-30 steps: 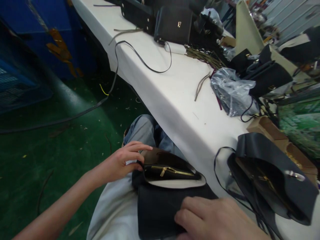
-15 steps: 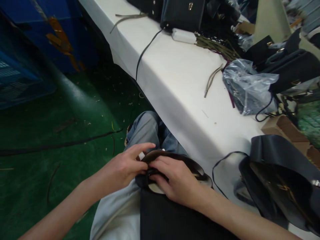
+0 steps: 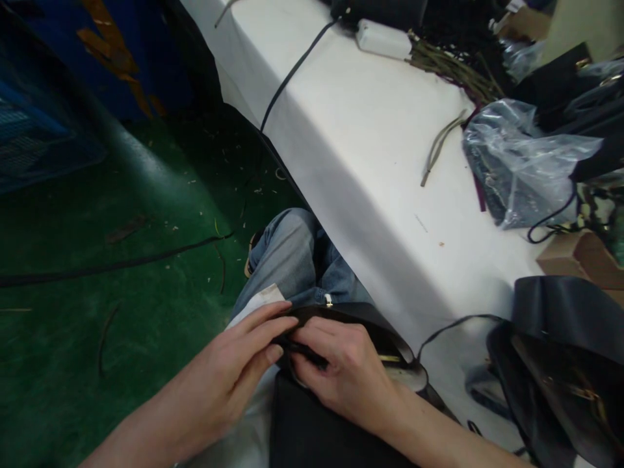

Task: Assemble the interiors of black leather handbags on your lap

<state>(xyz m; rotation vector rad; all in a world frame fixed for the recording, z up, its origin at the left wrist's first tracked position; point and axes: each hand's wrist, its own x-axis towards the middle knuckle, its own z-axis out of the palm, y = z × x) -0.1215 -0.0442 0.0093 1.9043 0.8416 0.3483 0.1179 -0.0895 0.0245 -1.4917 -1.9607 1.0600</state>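
Note:
A black handbag lies across the lap with its mouth open toward the far side. My left hand holds the left end of the bag's mouth, fingers laid over the edge and thumb underneath. Close beside it, my right hand is closed at the opening, pinching a dark edge of the bag between thumb and fingers. What lies deeper inside the bag is hidden by the hands. A bit of gold-coloured metal shows in the opening, right of my right hand.
On the right runs a white-covered table. It bears a clear plastic bag, a bundle of thin strips, a white block and another black handbag. A dark cable crosses the green floor.
My left hand's fingers have come closer together on the bag's edge, and its thumb now shows underneath. My right hand stays at the opening. The head view has shifted slightly.

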